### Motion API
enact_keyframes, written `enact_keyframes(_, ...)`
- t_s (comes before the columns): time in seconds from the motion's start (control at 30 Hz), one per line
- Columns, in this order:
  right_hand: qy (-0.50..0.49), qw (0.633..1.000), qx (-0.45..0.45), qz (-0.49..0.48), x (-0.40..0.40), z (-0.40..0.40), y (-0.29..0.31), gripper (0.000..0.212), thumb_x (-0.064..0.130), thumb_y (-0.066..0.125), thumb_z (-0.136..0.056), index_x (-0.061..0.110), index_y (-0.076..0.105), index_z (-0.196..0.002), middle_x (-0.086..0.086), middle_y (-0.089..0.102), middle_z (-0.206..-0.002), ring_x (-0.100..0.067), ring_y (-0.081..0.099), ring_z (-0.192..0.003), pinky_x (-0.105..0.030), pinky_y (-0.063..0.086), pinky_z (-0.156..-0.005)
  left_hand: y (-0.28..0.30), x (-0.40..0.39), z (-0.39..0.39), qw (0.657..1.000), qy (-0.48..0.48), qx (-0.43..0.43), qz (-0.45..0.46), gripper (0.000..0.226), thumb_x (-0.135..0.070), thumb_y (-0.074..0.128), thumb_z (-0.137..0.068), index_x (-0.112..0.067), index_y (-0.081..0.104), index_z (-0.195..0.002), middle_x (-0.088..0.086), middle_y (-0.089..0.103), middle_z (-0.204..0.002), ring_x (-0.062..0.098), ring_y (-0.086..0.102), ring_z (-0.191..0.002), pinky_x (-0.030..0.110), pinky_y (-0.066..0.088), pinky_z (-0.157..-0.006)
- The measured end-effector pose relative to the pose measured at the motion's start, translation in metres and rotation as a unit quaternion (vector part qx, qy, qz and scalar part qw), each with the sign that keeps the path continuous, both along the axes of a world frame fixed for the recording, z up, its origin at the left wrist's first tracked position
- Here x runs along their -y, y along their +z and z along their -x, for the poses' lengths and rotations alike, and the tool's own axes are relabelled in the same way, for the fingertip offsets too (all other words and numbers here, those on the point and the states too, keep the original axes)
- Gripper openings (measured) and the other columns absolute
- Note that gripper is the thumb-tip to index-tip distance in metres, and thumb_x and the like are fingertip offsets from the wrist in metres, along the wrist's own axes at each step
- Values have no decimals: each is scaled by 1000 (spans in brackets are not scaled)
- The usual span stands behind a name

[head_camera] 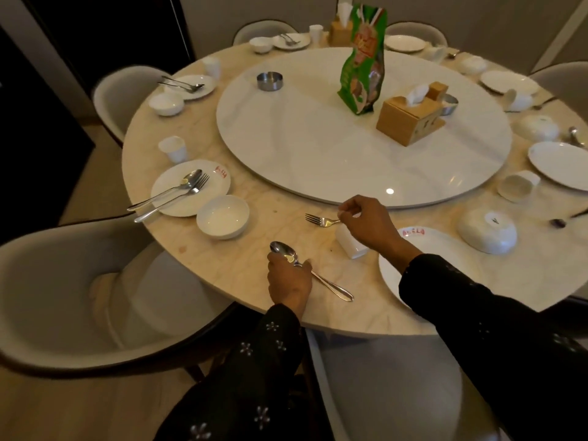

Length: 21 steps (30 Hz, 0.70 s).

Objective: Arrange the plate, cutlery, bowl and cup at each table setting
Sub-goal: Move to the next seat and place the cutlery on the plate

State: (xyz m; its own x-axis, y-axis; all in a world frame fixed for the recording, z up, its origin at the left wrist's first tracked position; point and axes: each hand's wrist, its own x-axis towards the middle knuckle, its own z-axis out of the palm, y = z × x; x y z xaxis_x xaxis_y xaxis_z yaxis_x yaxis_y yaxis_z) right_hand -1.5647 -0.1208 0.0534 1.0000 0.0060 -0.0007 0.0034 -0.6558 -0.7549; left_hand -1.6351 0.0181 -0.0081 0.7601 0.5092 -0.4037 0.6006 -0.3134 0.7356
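My left hand (288,280) grips a spoon (331,286) near the table's front edge, its bowl pointing up-left. My right hand (366,222) pinches the handle of a fork (318,219) held just above the marble, tines to the left. Under my right wrist a white cup (350,245) lies on its side. A white plate (442,249) with red lettering is partly covered by my right sleeve. An upturned white bowl (486,232) rests to its right. At the left setting stand a plate (219,183) with spoon and fork, a bowl (222,217) and a cup (173,148).
A large white turntable (318,148) carries a green bag (362,58), a wooden tissue box (409,119) and a steel ashtray (269,81). More plates, bowls and cups ring the table (254,265). Grey chairs (79,297) surround it.
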Motion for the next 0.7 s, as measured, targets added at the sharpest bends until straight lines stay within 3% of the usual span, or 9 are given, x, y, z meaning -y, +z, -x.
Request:
enact_keyframes(0.1, 10, 1000, -11, 26, 0, -27, 1, 18, 19, 63, -89, 10, 68, -104, -6, 69, -104, -16, 61, -93, -23, 41, -80, -2, 11, -7, 998, 4, -27, -53, 67, -30, 73, -82, -12, 34, -135, 9, 51, -135, 30, 49, -125, 44, 39, -104)
enact_keyframes(0.2, 25, 998, -9, 56, 4, -53, 1, 20, 20, 63, -89, 9, 68, -105, -8, 70, -104, -21, 64, -97, -25, 45, -82, -5, 12, -13, 997, -15, -3, -70, 53, -20, 64, -87, -11, 34, -131, 12, 55, -130, 32, 53, -118, 44, 43, -100)
enact_keyframes(0.33, 99, 983, -54, 146, 15, -81, -6, 18, 8, 61, -88, 7, 72, -102, -10, 70, -105, -23, 63, -97, -20, 41, -74, -2, -2, -26, 1000, -10, 22, -19, 38, -5, 54, -89, -10, 38, -123, 15, 57, -120, 32, 60, -102, 38, 51, -82)
enact_keyframes(0.4, 146, 966, -68, 203, 18, -90, -11, 21, 3, 60, -84, 7, 75, -99, -10, 71, -104, -25, 64, -99, -22, 42, -78, -4, -9, -35, 1000, 4, 5, 20, 43, -5, 57, -88, -12, 41, -127, 14, 56, -120, 31, 61, -101, 38, 52, -85)
enact_keyframes(0.47, 187, 945, -84, 257, 19, -96, -18, 21, 3, 62, -81, 11, 76, -96, -8, 71, -100, -24, 65, -93, -23, 45, -76, -9, -15, -43, 998, 24, 2, 60, 41, -7, 63, -86, -13, 49, -123, 12, 59, -118, 25, 62, -96, 34, 53, -84)
enact_keyframes(0.57, 231, 912, -105, 322, 16, -102, -26, 18, 8, 66, -79, 16, 77, -91, -3, 71, -87, -17, 61, -73, -20, 43, -59, -15, -22, -51, 994, 48, 27, 92, 24, -6, 69, -83, -15, 61, -104, 6, 64, -108, 17, 59, -87, 23, 47, -72)
enact_keyframes(0.7, 250, 901, -108, 339, 13, -115, -32, 14, 12, 68, -77, 18, 78, -84, 0, 74, -85, -19, 67, -78, -25, 49, -65, -17, -27, -61, 989, 51, 44, 128, 18, -4, 73, -81, -11, 68, -96, 1, 66, -89, 12, 60, -81, 17, 45, -74)
